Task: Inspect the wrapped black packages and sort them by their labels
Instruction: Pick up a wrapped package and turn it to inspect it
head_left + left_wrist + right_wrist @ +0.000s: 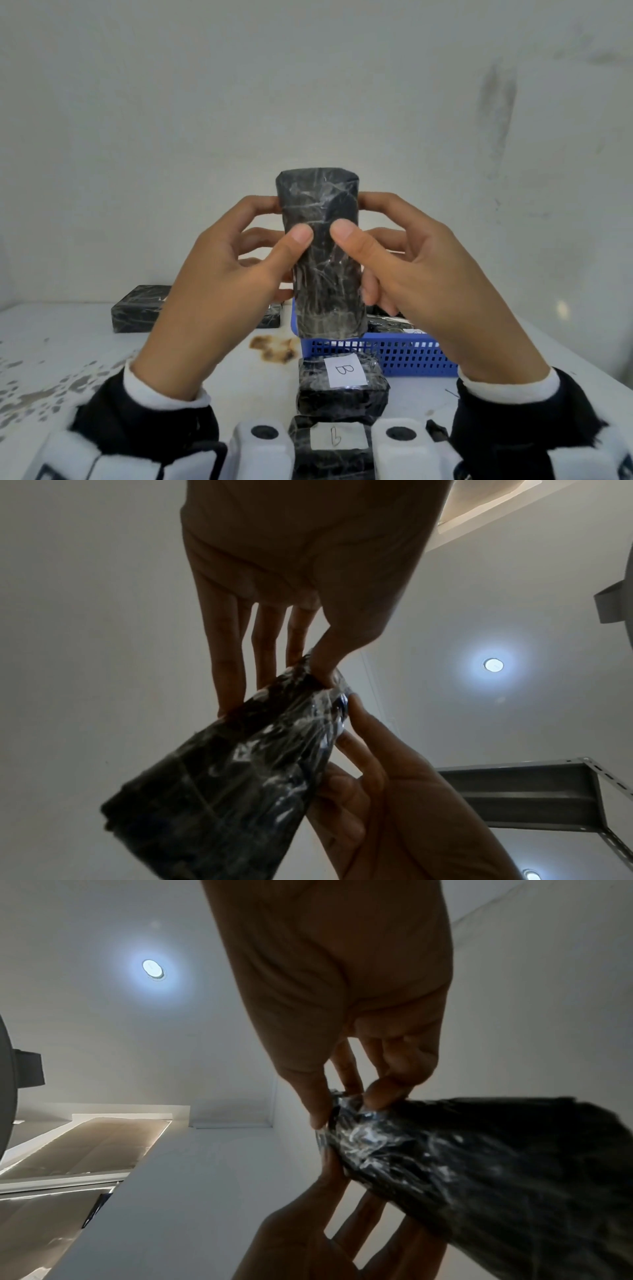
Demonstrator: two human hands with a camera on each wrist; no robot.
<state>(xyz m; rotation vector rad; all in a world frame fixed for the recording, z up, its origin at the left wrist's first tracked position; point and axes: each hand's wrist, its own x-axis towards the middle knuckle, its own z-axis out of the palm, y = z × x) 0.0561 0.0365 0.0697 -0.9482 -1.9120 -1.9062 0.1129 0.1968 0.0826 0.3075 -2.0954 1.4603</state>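
A black package wrapped in clear film [322, 253] stands upright in the air above the table, its label not in sight. My left hand [239, 260] grips its left side, thumb on the near face and fingers behind. My right hand [394, 260] grips the right side the same way. The left wrist view shows the package [232, 772] pinched between both hands, and so does the right wrist view, package [462, 1172]. On the table lie a package labelled B [342, 387] and a second labelled package [330, 445] nearer me. A blue basket [383, 353] holds more packages.
Another black package [137, 308] lies at the back left of the white table [85, 359], partly behind my left hand. A brown stain [274, 347] marks the tabletop near the basket. A plain wall stands behind.
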